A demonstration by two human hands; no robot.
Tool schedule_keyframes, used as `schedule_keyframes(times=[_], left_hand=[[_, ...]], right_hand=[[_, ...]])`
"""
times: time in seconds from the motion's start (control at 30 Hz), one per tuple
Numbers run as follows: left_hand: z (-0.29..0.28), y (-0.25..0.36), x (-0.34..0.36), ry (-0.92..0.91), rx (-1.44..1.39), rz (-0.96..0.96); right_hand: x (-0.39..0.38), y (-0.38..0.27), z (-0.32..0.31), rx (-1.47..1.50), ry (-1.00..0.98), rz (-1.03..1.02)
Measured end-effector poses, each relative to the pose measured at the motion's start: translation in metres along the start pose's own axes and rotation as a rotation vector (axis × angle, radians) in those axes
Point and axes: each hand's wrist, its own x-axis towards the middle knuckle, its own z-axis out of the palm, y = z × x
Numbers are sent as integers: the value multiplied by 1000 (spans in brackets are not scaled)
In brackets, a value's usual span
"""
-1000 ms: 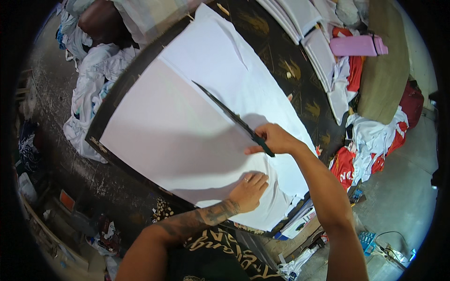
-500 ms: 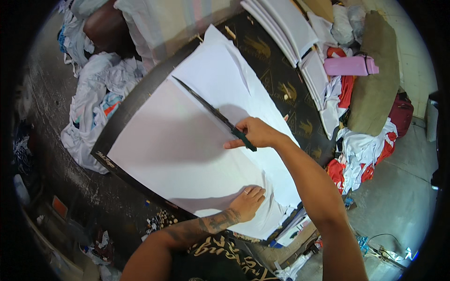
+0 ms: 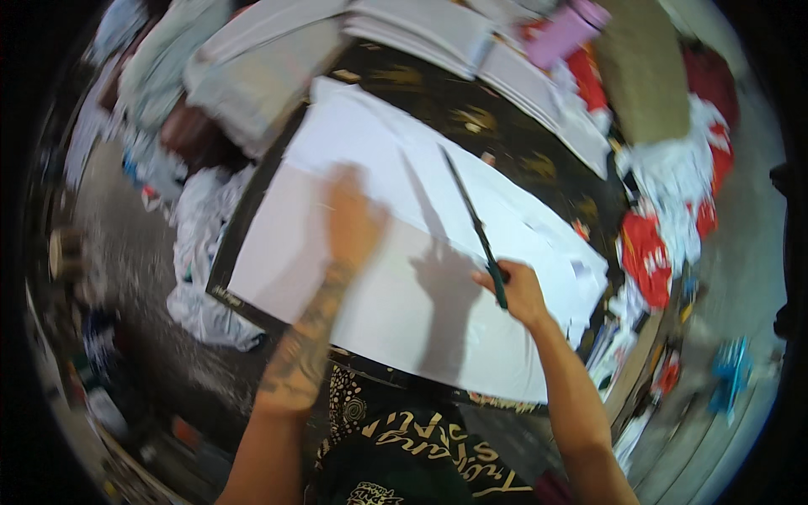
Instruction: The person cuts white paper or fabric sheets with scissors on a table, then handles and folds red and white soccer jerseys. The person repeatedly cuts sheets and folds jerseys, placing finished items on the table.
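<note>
Shears [image 3: 472, 217] with dark blades drawn together sit in the right hand [image 3: 515, 290], its fingers closed on the green handle near four o'clock of the view and the tip aimed toward eleven. Motion blurs the left hand [image 3: 353, 220], just toward ten o'clock from the centre above white fabric [image 3: 383, 299], so I cannot tell how wide its fingers spread or whether they touch the cloth. That fabric covers the middle of the dark table [image 3: 412, 80], reaching from eleven o'clock to five, with a pink bottle [image 3: 564, 38] at one.
</note>
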Motion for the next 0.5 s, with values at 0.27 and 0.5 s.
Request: schedule_keyframes(times=[0.27,0.5], left_hand=[[214,184,-8,-423,236,460],[43,460,-268,-1319,-641,967]], right_hand=[[-328,214,109,348,544,598],[-423,220,188,535,539,816]])
